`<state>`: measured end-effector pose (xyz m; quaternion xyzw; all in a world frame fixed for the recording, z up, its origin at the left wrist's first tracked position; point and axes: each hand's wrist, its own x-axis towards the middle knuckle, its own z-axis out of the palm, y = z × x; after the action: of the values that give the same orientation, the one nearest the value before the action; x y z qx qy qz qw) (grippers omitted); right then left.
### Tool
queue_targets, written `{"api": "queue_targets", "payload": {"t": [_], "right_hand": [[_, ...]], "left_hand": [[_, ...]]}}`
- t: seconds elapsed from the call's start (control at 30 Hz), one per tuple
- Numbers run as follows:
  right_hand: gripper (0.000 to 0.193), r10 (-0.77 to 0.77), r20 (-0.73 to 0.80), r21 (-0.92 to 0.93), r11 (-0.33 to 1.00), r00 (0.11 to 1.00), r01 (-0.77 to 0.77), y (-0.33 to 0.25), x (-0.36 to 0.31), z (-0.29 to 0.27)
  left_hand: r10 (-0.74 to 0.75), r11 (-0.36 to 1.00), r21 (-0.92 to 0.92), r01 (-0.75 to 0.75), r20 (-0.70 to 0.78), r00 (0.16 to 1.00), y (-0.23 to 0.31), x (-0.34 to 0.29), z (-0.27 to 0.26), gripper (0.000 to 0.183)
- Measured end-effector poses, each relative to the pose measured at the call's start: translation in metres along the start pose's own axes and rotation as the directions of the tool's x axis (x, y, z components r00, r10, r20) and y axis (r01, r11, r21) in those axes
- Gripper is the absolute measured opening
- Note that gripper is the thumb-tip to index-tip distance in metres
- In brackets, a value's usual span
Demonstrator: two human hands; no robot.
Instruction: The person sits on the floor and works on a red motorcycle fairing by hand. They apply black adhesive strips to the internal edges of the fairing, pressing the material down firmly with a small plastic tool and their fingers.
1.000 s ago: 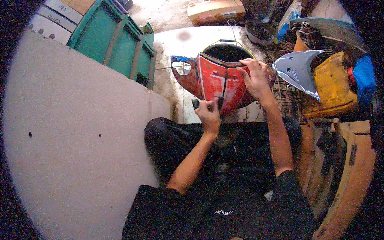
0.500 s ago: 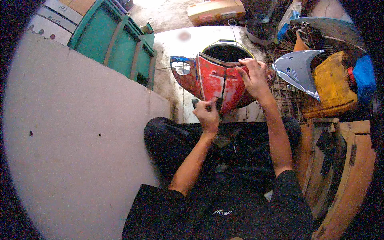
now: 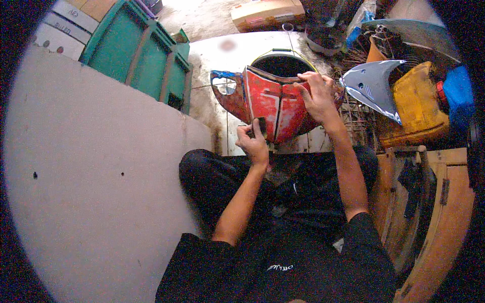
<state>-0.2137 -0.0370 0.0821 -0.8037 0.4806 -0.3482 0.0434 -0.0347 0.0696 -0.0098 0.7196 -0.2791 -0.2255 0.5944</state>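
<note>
A red motorcycle body panel [image 3: 265, 93] with a black centre stripe, pale lines and scuffed paint is tilted up in front of my knees. On its left is a brown wing with a blue-edged hole. My left hand [image 3: 254, 146] pinches a dark piece of sandpaper [image 3: 261, 126] against the panel's lower left part. At the upper right edge, my right hand [image 3: 319, 96] grips the panel, thumb on the red face and fingers over the rim. Just behind the panel stands a black bucket [image 3: 283, 64] with a yellowish rim or handle.
A pale wall-like surface [image 3: 111, 177] fills the left, with a green cabinet [image 3: 118, 55] beyond it. To the right lie a grey panel [image 3: 371, 86], a yellow jerrycan [image 3: 419, 106] and a wire rack [image 3: 356, 116]. A wooden frame [image 3: 449, 202] stands near my right side.
My left hand has slid the sandpaper left and slightly up across the panel's lower part, away from the centre stripe. My right hand keeps its grip on the edge.
</note>
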Motion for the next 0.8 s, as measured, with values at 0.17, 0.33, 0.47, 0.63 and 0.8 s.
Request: {"api": "queue_targets", "payload": {"t": [0.17, 0.33, 0.47, 0.63, 0.8], "right_hand": [[0.038, -0.004, -0.004, -0.006, 1.0, 1.0, 0.004, 0.001, -0.001, -0.004], [0.039, 0.003, -0.029, 0.011, 1.0, 1.0, -0.003, -0.001, -0.003, -0.004], [0.045, 0.0, -0.033, 0.034, 0.999, 0.999, 0.001, 0.001, -0.003, -0.003], [0.044, -0.014, -0.048, -0.008, 1.0, 0.999, 0.014, -0.002, -0.002, -0.003], [0.037, 0.015, -0.013, -0.027, 1.0, 1.0, -0.015, 0.001, -0.002, -0.006]], "left_hand": [[0.187, 0.982, 0.031, -0.189, 0.042, 0.981, -0.004, -0.002, -0.001, 0.025], [0.425, 0.825, 0.287, -0.486, 0.251, 0.87, 0.011, -0.011, -0.007, 0.029], [0.075, 0.997, -0.002, -0.075, 0.085, 0.994, 0.012, -0.007, -0.007, 0.028], [0.187, 0.978, 0.067, -0.2, 0.166, 0.968, 0.01, -0.006, -0.009, 0.029], [0.008, 0.994, -0.111, -0.002, 0.06, 0.998, 0.03, 0.0, -0.009, 0.033]]}}
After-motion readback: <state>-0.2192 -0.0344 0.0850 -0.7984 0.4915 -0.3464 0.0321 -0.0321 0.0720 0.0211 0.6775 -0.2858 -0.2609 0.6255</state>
